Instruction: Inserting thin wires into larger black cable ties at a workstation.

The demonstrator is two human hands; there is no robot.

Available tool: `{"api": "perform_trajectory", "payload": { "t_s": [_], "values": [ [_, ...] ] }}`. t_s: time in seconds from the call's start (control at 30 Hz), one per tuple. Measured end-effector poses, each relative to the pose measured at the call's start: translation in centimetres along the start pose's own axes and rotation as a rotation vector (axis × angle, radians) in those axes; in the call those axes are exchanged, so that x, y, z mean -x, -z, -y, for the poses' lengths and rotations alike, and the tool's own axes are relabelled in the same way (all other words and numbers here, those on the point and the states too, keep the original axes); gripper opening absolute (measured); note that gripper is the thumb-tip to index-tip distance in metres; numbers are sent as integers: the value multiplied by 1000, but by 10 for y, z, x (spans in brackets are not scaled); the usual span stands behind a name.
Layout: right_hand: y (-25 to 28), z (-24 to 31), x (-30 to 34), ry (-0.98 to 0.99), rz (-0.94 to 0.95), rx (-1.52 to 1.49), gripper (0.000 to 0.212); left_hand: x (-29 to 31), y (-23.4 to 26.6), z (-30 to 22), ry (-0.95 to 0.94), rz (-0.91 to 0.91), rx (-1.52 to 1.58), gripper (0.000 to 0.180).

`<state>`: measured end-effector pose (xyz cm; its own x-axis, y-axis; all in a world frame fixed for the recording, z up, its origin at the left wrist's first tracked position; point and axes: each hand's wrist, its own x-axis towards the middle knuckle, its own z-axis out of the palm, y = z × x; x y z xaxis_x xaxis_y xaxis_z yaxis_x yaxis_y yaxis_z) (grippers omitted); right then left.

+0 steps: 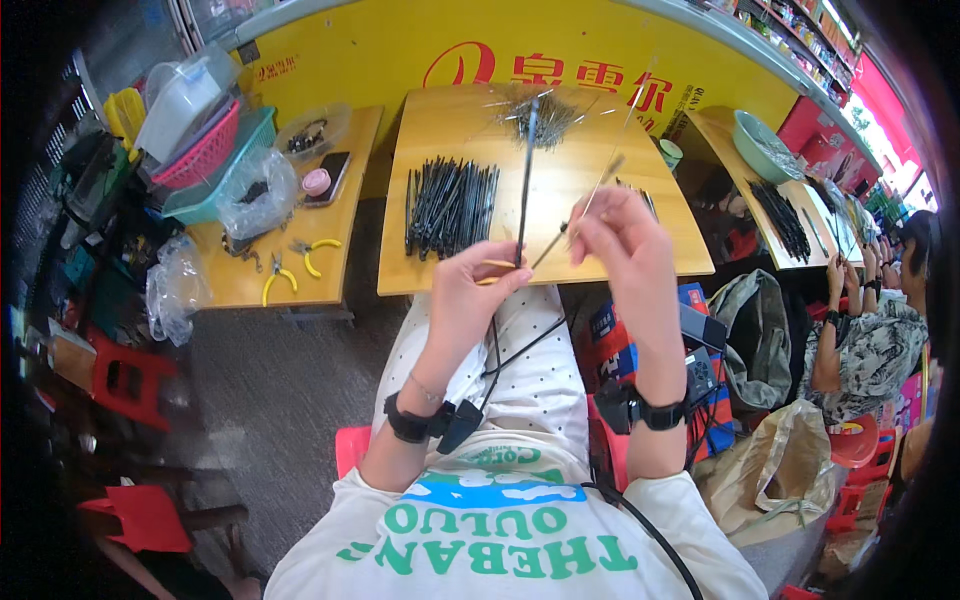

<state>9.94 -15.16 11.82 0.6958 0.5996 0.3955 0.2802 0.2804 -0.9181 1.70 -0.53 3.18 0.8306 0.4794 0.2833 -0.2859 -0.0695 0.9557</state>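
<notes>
At the table's near edge, my left hand (472, 290) is closed around a thin black stick (527, 185) that stands nearly upright. To its right, my right hand (622, 232) is raised with its fingers pinched together. A thin wire-like piece with a fuzzy brownish tip (614, 166) rises from those fingers. Below them, a slim dark rod (549, 248) slants between the two hands; which hand carries it I cannot tell. A bundle of black sticks (450, 208) lies left of my hands, and a tangle of thin metal wires (545, 115) lies at the far side.
The wooden table (395, 270) stands before my knees. On a left side table are yellow-handled pliers (279, 280), a phone (328, 178) and stacked baskets (200, 150). At the right are a green basin (765, 140), bags (770, 470) and another person (865, 340) at work.
</notes>
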Motion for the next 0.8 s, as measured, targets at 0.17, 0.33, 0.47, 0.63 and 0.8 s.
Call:
{"api": "perform_trajectory", "payload": {
  "t_s": [0.17,0.33,0.47,0.63,0.8],
  "values": [
    [-3,-31,14,122,-42,180,6,14,-18,-12,63,-27,-25,28],
    [5,-34,18,16,-92,440,6,14,-21,-10,-15,-77,-56,27],
    [15,-33,17,-210,-28,164,6,11,-23,-3,-60,-22,-47,24],
    [22,-35,13,-297,69,44,12,10,-22,0,-212,60,-106,30],
    [22,-38,12,-401,93,-97,13,12,-22,-2,-254,78,-122,30]
  ]
}}
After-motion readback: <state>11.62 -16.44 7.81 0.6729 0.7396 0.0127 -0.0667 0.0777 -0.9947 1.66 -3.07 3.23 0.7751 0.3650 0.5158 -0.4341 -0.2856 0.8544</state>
